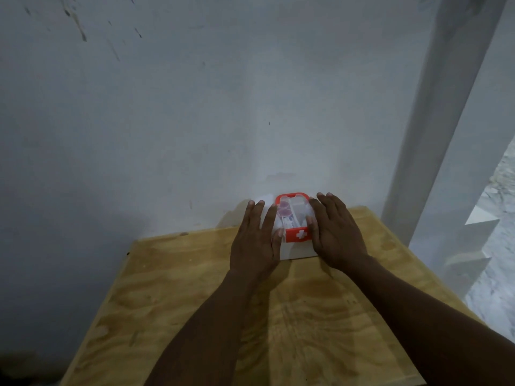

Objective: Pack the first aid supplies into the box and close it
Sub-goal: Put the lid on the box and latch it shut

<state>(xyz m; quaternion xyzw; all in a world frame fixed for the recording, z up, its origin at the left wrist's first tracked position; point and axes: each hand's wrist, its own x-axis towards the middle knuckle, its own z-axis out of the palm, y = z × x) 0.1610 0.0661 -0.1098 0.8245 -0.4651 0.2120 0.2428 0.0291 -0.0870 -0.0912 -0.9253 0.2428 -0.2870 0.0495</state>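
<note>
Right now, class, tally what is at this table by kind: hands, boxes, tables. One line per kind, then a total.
Hands: 2, the left hand and right hand, one at each side of the box
First aid box: 1
Wooden table: 1
Total: 4

The surface (195,302) is a flat wooden board, light brown with wavy lines in the wood. It has a small dark spot (128,253) by its left edge. Its far edge is up against a pale grey wall (195,121). The wall has some dark marks (75,20) high up on the left. On the right stands a tall white post (434,121). Past the post there is a white edge shaped like steps (479,227), and beside it a speckled floor (501,204).
</note>
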